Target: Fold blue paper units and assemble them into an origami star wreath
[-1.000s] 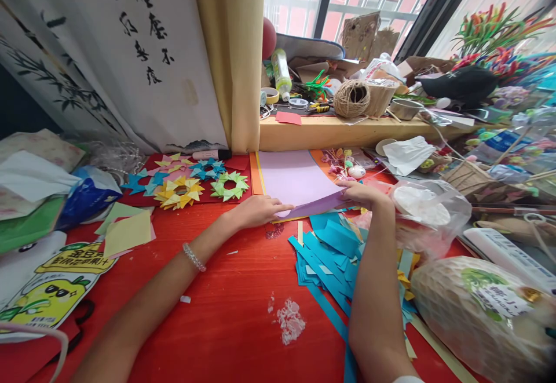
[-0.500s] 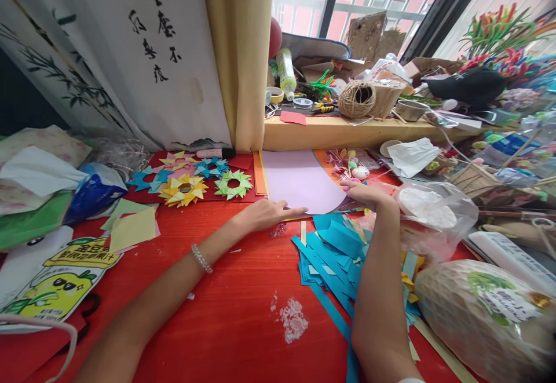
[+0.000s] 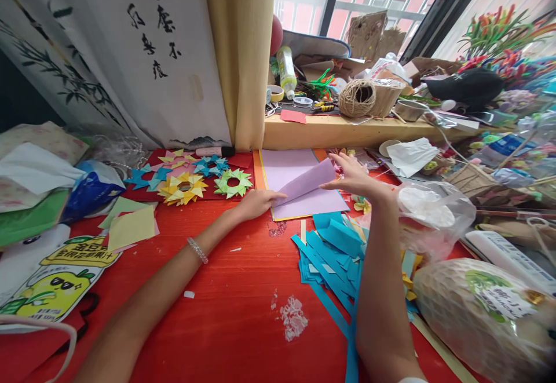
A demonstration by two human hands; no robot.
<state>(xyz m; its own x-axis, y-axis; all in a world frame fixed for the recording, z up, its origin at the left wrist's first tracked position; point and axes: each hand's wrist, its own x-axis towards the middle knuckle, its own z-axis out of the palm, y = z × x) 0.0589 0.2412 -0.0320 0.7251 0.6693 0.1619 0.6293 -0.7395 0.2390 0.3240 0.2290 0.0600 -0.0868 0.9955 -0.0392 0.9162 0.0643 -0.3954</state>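
A lavender paper sheet (image 3: 306,181) is raised and curled over a stack of lavender paper (image 3: 284,163) at the back of the red table. Its lower left end is pinched by my left hand (image 3: 256,204), whose fingertips rest at the stack's left side. At the curled sheet's right end is my right hand (image 3: 354,177), thumb below and fingers above, with the paper's edge between them. Orange and yellow sheet edges show around the stack. Just in front of the stack lie blue paper strips (image 3: 332,255), partly behind my right forearm.
Folded paper rings (image 3: 182,189) in several colours sit to the left on red paper. Pale green and yellow paper squares (image 3: 132,226) lie nearer. A netted melon (image 3: 482,307) and a plastic bag (image 3: 434,215) crowd the right. The sill holds a twine ball (image 3: 356,99) and a bottle (image 3: 285,73).
The lavender sheet has gone from lying nearly flat to being lifted and curled. My right hand has risen and moved slightly left with it; my left hand has shifted left.
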